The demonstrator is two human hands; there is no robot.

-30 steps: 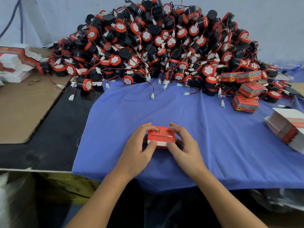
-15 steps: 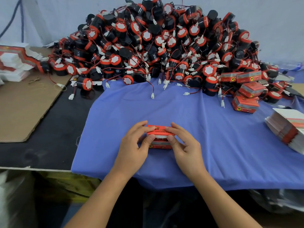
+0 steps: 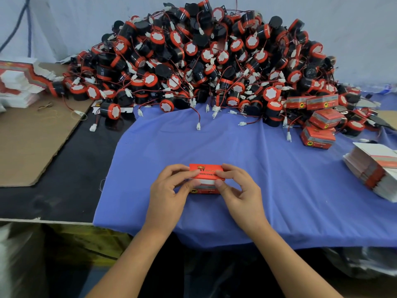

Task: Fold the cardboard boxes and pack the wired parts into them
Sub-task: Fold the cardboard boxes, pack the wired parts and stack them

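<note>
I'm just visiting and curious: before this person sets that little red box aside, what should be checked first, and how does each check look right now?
1. Grip: ok. The left hand and right hand pinch the red box from both sides.
2. Lid closed: not ok. A white gap shows under the top flap.
3. Part inside: cannot tell. The inside is hidden.
4. Spot for finished work: ok. Some packed boxes lie on the blue cloth at the right.
5. Next supplies: ok. The stack of flat boxes and the pile of wired parts are there.

The head view looks forward and down, near the table [image 3: 64,179].
</note>
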